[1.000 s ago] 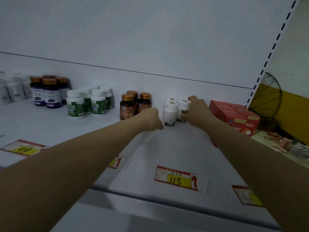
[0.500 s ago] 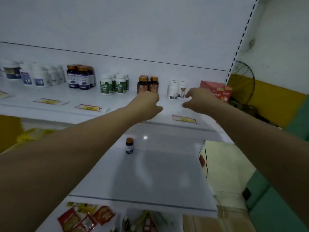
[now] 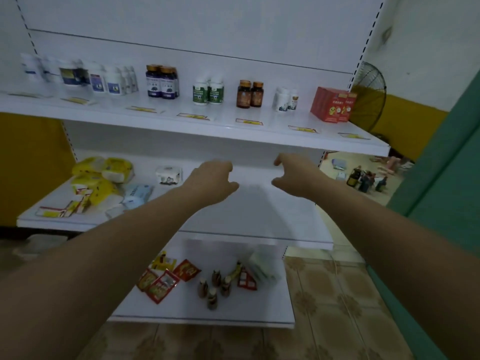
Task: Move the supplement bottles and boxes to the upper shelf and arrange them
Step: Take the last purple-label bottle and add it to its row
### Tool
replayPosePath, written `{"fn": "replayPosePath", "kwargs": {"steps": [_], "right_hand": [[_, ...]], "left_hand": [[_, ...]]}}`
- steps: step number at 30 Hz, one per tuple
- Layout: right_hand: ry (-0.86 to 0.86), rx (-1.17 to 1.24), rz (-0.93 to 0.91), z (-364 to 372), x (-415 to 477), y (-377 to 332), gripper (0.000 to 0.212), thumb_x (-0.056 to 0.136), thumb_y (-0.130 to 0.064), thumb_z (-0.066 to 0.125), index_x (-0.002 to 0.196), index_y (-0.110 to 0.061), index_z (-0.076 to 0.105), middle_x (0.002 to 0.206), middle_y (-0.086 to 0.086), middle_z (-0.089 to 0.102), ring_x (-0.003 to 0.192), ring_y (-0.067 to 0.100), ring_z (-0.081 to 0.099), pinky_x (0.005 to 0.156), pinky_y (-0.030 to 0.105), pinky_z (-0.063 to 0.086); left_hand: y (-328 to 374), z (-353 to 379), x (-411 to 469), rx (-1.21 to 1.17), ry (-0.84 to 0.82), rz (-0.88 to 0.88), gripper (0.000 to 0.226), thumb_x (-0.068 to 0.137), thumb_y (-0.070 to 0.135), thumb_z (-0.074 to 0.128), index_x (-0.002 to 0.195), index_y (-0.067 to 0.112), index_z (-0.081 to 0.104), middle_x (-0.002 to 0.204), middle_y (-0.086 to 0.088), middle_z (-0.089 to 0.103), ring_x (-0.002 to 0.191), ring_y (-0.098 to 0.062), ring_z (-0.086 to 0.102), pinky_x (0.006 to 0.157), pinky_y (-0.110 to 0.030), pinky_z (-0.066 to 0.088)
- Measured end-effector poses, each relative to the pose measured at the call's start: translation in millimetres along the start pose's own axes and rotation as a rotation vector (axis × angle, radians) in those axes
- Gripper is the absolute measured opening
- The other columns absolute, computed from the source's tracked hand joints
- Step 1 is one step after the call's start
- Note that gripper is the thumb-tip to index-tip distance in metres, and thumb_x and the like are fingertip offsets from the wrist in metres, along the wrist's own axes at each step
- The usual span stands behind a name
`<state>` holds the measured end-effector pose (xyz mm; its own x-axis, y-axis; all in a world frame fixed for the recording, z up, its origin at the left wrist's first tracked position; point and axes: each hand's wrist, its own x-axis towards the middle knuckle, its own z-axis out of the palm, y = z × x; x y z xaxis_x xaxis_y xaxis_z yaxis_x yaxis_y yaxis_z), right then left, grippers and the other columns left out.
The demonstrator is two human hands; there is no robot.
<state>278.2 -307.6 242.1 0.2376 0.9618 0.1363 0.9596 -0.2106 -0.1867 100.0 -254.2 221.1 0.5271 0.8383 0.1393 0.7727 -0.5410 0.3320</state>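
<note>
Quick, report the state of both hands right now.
Left hand: open, fingers loosely curled, holding nothing.
Right hand: open, fingers relaxed, holding nothing.

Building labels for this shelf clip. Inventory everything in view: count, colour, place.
gold-capped dark purple bottles: 3+, purple, white upper shelf, mid-left
green-labelled white bottles: 2+, white, upper shelf centre
orange-capped brown glass bottles: 2+, brown, right of those
small white plastic bottles: 2+, white, further right
red cardboard boxes: 2+, red, upper shelf right end
blurred white bottles: several, white, upper shelf far left
soft yellow packs: several, yellow, middle shelf left
red foil sachets: about four, red, bottom shelf
small brown vials: about five, brown, bottom shelf
round black fan: one, black, right of shelving
left hand: one, grip empty, below upper shelf
right hand: one, grip empty, beside it
</note>
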Motion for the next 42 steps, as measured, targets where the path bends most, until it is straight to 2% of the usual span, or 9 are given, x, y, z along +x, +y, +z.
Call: {"fn": "replayPosePath", "kwargs": {"steps": [5, 20, 29, 42], "right_hand": [[-0.140, -0.020, 0.015, 43.3, -28.6, -5.0, 0.060, 0.088, -0.025, 0.060, 0.141, -0.014, 0.035, 0.138, 0.015, 0.041, 0.123, 0.034, 0.043, 0.101, 0.042, 0.041], [-0.348, 0.001, 0.029, 145.6, -3.7, -5.1, 0.067, 0.088, -0.024, 0.059, 0.147, -0.015, 0.027, 0.144, 0.016, 0.035, 0.130, 0.035, 0.037, 0.105, 0.043, 0.038], [-0.378, 0.030, 0.032, 205.6, 64.0, 3.2, 0.067, 0.088, -0.022, 0.059, 0.146, -0.014, 0.027, 0.144, 0.015, 0.034, 0.131, 0.033, 0.037, 0.107, 0.041, 0.036], [-0.368, 0.047, -0.048, 296.6, 247.5, 29.5, 0.072, 0.086, -0.020, 0.063, 0.147, -0.015, 0.025, 0.143, 0.016, 0.036, 0.128, 0.034, 0.042, 0.101, 0.041, 0.043]], "left_hand": [[-35.6, 31.2, -32.9, 0.077, -0.061, -0.132, 0.048, 0.092, 0.037, 0.052, 0.129, 0.007, 0.048, 0.131, -0.015, 0.050, 0.117, -0.031, 0.050, 0.094, -0.040, 0.043], [-102.4, 113.3, -37.3, 0.059, -0.207, -0.278, 0.054, 0.092, 0.041, 0.051, 0.131, 0.004, 0.044, 0.130, -0.020, 0.048, 0.119, -0.035, 0.047, 0.097, -0.040, 0.042], [-139.6, 153.1, 25.4, 0.028, -0.226, -0.299, 0.056, 0.092, 0.040, 0.050, 0.135, 0.005, 0.041, 0.134, -0.019, 0.045, 0.122, -0.035, 0.045, 0.100, -0.041, 0.039], [-187.1, 229.2, 184.2, 0.009, -0.225, -0.332, 0.057, 0.092, 0.039, 0.051, 0.135, 0.004, 0.040, 0.135, -0.019, 0.047, 0.123, -0.035, 0.047, 0.102, -0.043, 0.040]]}}
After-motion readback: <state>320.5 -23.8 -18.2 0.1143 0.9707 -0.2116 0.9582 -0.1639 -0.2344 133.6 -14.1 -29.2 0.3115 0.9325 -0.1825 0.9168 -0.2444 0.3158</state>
